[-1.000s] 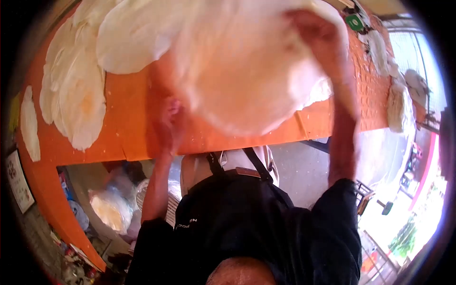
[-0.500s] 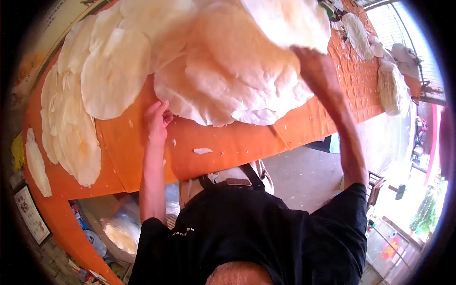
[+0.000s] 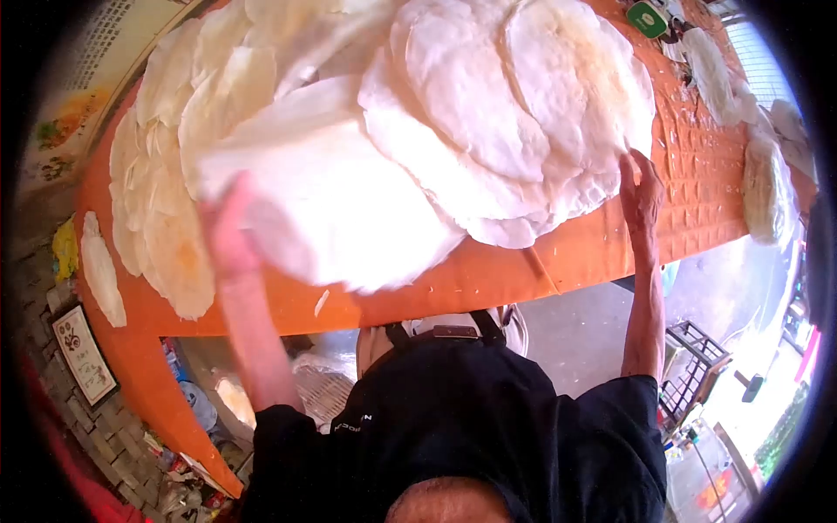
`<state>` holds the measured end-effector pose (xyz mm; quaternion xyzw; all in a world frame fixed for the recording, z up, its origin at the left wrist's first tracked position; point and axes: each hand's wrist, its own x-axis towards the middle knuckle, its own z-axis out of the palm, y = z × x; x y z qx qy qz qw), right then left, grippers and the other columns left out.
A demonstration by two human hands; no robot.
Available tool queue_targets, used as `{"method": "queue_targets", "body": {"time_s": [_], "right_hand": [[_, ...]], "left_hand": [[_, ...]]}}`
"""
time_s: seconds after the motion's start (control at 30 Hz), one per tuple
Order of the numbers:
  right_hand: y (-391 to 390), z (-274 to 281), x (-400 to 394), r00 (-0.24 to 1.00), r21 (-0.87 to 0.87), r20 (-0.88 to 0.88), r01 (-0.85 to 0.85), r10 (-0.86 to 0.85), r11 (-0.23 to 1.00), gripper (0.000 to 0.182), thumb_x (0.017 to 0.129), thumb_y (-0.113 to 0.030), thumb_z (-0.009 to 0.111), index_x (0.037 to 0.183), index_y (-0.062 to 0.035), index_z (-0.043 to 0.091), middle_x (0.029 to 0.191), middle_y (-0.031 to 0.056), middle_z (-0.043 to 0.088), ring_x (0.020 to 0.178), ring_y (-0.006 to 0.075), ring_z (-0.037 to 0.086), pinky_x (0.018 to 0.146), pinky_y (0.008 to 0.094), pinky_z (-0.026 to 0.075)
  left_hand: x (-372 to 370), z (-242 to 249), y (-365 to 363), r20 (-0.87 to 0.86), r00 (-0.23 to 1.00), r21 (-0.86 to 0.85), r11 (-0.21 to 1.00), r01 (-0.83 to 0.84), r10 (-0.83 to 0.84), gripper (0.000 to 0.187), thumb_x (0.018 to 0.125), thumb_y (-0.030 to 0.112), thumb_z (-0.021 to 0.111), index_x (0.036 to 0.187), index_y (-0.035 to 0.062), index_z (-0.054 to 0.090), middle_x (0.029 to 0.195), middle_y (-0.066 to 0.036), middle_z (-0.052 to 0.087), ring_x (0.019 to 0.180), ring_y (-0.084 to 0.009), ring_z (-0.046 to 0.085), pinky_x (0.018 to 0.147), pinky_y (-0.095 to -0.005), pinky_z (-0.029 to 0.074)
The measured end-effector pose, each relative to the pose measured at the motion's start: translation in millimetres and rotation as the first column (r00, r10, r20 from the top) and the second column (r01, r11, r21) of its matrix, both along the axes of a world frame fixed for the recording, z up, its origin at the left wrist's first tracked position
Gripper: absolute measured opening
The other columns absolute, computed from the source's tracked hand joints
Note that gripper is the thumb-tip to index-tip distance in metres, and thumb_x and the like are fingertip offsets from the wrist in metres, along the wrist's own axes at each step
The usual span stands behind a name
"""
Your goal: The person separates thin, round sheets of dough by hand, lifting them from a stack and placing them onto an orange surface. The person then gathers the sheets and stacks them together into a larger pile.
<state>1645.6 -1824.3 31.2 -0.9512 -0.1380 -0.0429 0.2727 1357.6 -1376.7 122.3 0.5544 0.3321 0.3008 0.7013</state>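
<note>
Large, thin, pale round flatbreads lie overlapped on an orange-covered table. My left hand (image 3: 234,227), smeared by motion, grips the left edge of one flatbread (image 3: 340,196), which is blurred too and spreads toward the table's front. My right hand (image 3: 643,181) pinches the right rim of another flatbread (image 3: 580,83) on top of the right-hand pile. Between them, more flatbreads (image 3: 466,96) overlap in that pile, their edges wavy. To the left of my left hand, a fanned row of flatbreads (image 3: 157,200) reaches toward the front edge.
The orange table cover (image 3: 706,187) is quilted on the right. A wrapped white bundle (image 3: 767,192) stands at the right end, and a green object (image 3: 647,19) lies at the back. A narrow flatbread piece (image 3: 103,270) rests at the far left. A framed card (image 3: 85,356) leans below.
My left hand has moved left and now draws a flatbread across from the pile. My right hand has come down and right to the pile's rim. The view has shifted slightly.
</note>
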Motion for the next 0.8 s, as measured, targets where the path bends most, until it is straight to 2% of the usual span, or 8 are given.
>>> {"method": "queue_targets", "body": {"time_s": [0.1, 0.3, 0.33, 0.43, 0.5, 0.6, 0.7, 0.8], "right_hand": [[-28, -40, -7, 1.0, -0.171, -0.017, -0.004, 0.001, 0.985, 0.046, 0.093, -0.032, 0.058, 0.128, -0.0022, 0.054, 0.119, 0.0242, 0.059, 0.108, 0.0401, 0.056, 0.092, 0.0457, 0.044], [-28, -93, -32, 0.997, -0.278, 0.071, 0.032, -0.013, 0.96, 0.057, 0.094, -0.033, 0.053, 0.133, 0.0076, 0.044, 0.136, 0.0308, 0.044, 0.125, 0.0455, 0.04, 0.106, 0.0469, 0.034], [-25, -85, -32, 0.999, -0.284, 0.047, 0.033, -0.02, 0.958, 0.057, 0.094, -0.033, 0.053, 0.133, 0.0076, 0.044, 0.136, 0.0305, 0.044, 0.126, 0.045, 0.04, 0.106, 0.0461, 0.033], [-36, -83, -34, 0.999, -0.237, 0.03, -0.006, 0.013, 0.972, 0.053, 0.096, -0.031, 0.051, 0.132, 0.0076, 0.045, 0.137, 0.0295, 0.044, 0.127, 0.0433, 0.041, 0.107, 0.0443, 0.034], [-54, -83, -23, 0.995, -0.038, -0.092, -0.041, 0.038, 0.998, 0.048, 0.099, -0.029, 0.047, 0.131, 0.0072, 0.048, 0.135, 0.0279, 0.047, 0.126, 0.0405, 0.044, 0.107, 0.0427, 0.035], [-100, -89, -6, 0.914, 0.289, -0.391, 0.234, -0.109, 0.928, 0.042, 0.101, -0.029, 0.047, 0.128, 0.0025, 0.054, 0.125, 0.0167, 0.058, 0.116, 0.0242, 0.054, 0.099, 0.0338, 0.042], [-60, -39, -1, 0.965, 0.3, -0.149, 0.253, -0.217, 0.92, 0.032, 0.1, -0.024, 0.051, 0.121, -0.0022, 0.06, 0.118, 0.0112, 0.064, 0.106, 0.0204, 0.06, 0.09, 0.0301, 0.048], [30, 15, 5, 0.996, 0.421, -0.071, -0.02, 0.055, 0.907, 0.028, 0.097, -0.019, 0.056, 0.117, -0.0011, 0.063, 0.116, 0.0109, 0.064, 0.104, 0.0197, 0.061, 0.087, 0.0305, 0.05]], "left_hand": [[23, 84, 13, -0.022, 0.995, 0.28, 0.956, -0.086, 0.096, 0.046, 0.087, 0.008, 0.059, 0.13, -0.005, 0.049, 0.12, -0.015, 0.059, 0.108, -0.0245, 0.06, 0.092, -0.0363, 0.049], [134, 118, -45, -0.223, 0.775, 0.155, 0.764, 0.627, -0.591, 0.015, 0.088, 0.017, 0.063, 0.097, 0.0048, 0.065, 0.076, -0.004, 0.066, 0.068, -0.014, 0.065, 0.062, -0.0299, 0.053], [156, 102, -58, -0.271, 0.61, 0.074, 0.616, 0.784, -0.744, 0.016, 0.086, 0.022, 0.065, 0.088, 0.0056, 0.066, 0.071, -0.006, 0.064, 0.064, -0.0169, 0.064, 0.061, -0.0323, 0.052], [188, 30, -125, -0.646, 0.561, 0.732, -0.211, 0.648, -0.517, 0.023, 0.082, 0.026, 0.066, 0.078, 0.0037, 0.06, 0.069, -0.012, 0.056, 0.065, -0.0289, 0.06, 0.061, -0.0417, 0.05], [171, -23, -148, -0.527, 0.395, 0.604, -0.005, 0.797, -0.752, 0.03, 0.082, 0.031, 0.068, 0.08, 0.0013, 0.062, 0.083, -0.014, 0.061, 0.078, -0.0306, 0.062, 0.069, -0.0409, 0.05], [135, -63, -122, -0.396, 0.582, 0.527, 0.343, 0.778, -0.71, 0.027, 0.081, 0.027, 0.071, 0.087, 0.0016, 0.064, 0.09, -0.015, 0.063, 0.083, -0.0313, 0.063, 0.073, -0.0392, 0.051], [93, -128, -40, -0.427, 0.895, 0.787, 0.434, 0.439, -0.131, 0.028, 0.077, 0.017, 0.071, 0.1, 0.003, 0.063, 0.098, -0.015, 0.065, 0.09, -0.0318, 0.063, 0.079, -0.0395, 0.051], [53, -149, 44, -0.572, 0.731, 0.819, 0.302, 0.488, 0.371, 0.042, 0.078, 0.015, 0.067, 0.116, 0.0017, 0.058, 0.122, -0.019, 0.055, 0.114, -0.0367, 0.051, 0.096, -0.0444, 0.044]]}}
